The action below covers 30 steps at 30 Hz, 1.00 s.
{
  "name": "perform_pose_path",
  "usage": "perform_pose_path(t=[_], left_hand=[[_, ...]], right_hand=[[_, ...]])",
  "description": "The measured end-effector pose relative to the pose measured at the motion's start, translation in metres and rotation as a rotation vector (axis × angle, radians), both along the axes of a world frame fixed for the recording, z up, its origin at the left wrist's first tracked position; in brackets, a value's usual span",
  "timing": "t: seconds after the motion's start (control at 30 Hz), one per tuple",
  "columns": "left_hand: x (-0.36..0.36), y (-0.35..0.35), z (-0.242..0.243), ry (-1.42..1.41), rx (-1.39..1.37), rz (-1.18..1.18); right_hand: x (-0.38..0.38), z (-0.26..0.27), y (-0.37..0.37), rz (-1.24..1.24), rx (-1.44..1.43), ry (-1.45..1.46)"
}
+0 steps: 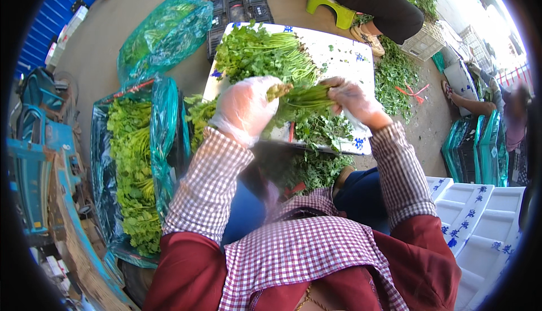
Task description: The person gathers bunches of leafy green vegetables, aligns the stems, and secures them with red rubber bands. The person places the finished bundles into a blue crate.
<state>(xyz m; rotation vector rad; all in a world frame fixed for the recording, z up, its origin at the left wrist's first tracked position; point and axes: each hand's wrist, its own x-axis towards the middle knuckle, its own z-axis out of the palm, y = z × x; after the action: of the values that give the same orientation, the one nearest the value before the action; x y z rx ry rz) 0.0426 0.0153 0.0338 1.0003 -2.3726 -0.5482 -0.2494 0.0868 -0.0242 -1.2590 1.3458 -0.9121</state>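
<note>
My left hand, in a thin clear plastic glove, is closed around leafy green stalks whose brownish root ends stick out past the thumb. My right hand, gloved likewise, grips the stems of a small green bunch that spans the space between both hands. Beneath them lies a white foam board with blue writing. A large pile of coriander-like greens rests on its far side, stems towards the right. Loose sprigs lie at its near edge.
At left stands a crate lined with teal plastic, filled with leafy greens. Discarded greens litter the floor. White foam lids are at right. Another person sits beside a green stool. A teal cart is far left.
</note>
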Motion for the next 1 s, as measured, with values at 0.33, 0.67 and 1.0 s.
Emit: perform_pose_path(t=[0.33,0.67,1.0], left_hand=[[-0.038,-0.009,-0.008,0.043,0.52,-0.129],[-0.057,-0.013,-0.015,-0.044,0.537,-0.192],[-0.02,-0.052,-0.052,0.526,0.612,0.179]], right_hand=[[0.002,0.007,0.006,0.026,0.007,-0.297],[0.004,0.011,0.011,0.051,0.001,-0.143],[0.001,-0.03,-0.004,-0.095,-0.042,-0.052]])
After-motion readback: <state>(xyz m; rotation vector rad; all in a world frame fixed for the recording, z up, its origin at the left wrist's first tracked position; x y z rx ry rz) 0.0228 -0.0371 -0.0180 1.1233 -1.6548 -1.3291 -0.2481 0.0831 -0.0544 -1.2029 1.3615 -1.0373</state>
